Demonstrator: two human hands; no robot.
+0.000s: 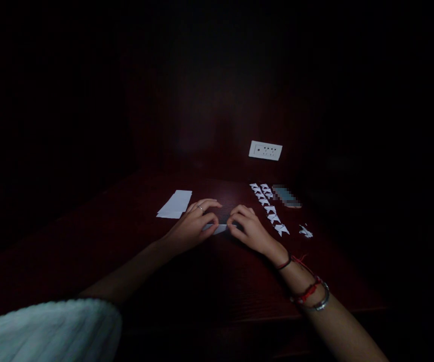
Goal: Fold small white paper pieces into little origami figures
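Observation:
My left hand (193, 223) and my right hand (247, 229) rest together on a dark wooden table (126, 241), both pinching a small white paper strip (218, 229) that lies flat between their fingertips. The left hand wears a ring; the right wrist carries red threads and a metal bangle. Most of the strip is hidden under my fingers. A stack of white paper sheets (175, 204) lies just left of my left hand.
A row of several small folded white paper pieces (270, 208) runs diagonally right of my right hand, with one more piece (305, 231) apart. A phone (286, 196) lies beside them. A white wall socket (265, 150) sits behind. The surroundings are very dark.

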